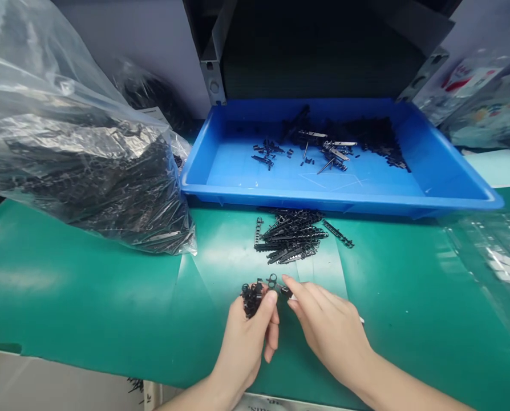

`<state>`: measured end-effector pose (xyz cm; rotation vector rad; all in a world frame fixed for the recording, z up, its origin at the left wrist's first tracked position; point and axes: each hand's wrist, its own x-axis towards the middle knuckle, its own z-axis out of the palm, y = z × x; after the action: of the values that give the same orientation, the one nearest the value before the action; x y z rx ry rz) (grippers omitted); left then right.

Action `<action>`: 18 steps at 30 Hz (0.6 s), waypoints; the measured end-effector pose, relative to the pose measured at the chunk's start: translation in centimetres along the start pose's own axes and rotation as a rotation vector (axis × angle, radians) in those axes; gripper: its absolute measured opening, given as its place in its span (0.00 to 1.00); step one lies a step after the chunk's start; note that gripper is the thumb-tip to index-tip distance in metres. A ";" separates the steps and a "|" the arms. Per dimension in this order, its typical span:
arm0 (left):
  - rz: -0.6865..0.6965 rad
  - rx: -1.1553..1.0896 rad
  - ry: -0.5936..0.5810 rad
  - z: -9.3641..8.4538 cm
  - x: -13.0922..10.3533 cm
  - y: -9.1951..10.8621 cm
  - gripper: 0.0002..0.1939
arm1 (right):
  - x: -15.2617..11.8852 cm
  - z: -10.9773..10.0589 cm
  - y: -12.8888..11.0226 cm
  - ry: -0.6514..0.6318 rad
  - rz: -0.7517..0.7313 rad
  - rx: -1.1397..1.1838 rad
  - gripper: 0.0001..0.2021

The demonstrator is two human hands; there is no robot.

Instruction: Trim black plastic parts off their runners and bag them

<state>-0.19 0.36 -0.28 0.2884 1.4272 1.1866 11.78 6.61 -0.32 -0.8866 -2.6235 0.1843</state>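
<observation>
Our left hand (251, 337) is clamping black parts (251, 302) and pinching one part (272, 279) forward — likely for easier reach — while our right hand (330, 319), just apart, is gripping a tool (286, 291) it is mostly hiding. A bag (101, 188) is slumping at left, a pile (295, 240) is lying ahead, a tray (344, 202) beyond.

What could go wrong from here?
Black parts bunched in the left hand could slip and scatter. The loose pile of black strips just beyond the hands might get knocked. The full plastic bag beside the blue tray could slump onto the work area.
</observation>
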 end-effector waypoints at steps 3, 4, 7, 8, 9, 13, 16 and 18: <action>-0.011 -0.015 0.040 -0.4 0.0 0.4 0.18 | 1.1 -0.4 0.8 0.020 0.003 -0.012 0.22; -0.005 -0.027 0.051 -0.5 0.0 0.4 0.17 | 1.5 -0.4 1.3 0.001 0.019 -0.038 0.21; 0.011 -0.021 0.044 -1.0 0.0 0.3 0.17 | 2.9 -0.3 2.6 -0.157 0.068 -0.153 0.14; 0.018 -0.009 0.024 -1.2 -0.1 0.3 0.17 | 3.4 -0.2 3.0 -0.216 0.073 -0.181 0.12; 0.027 0.001 0.001 -1.2 -0.1 0.2 0.17 | 3.8 -0.2 3.4 -0.264 0.071 -0.197 0.09; 0.085 -0.019 -0.046 -1.3 -0.3 0.1 0.14 | 5.0 -0.3 3.9 -0.353 0.056 -0.208 0.05; 0.054 -0.059 -0.030 -1.4 -0.2 0.3 0.10 | 5.1 -0.7 4.1 -0.390 0.059 -0.197 0.05; 0.030 -0.070 -0.022 -1.4 0.0 0.4 0.09 | 4.9 -0.9 4.1 -0.412 0.066 -0.191 0.06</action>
<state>-1.62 -0.11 -0.26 0.2740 1.3636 1.2513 10.79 12.90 0.98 -1.0999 -3.0337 0.1473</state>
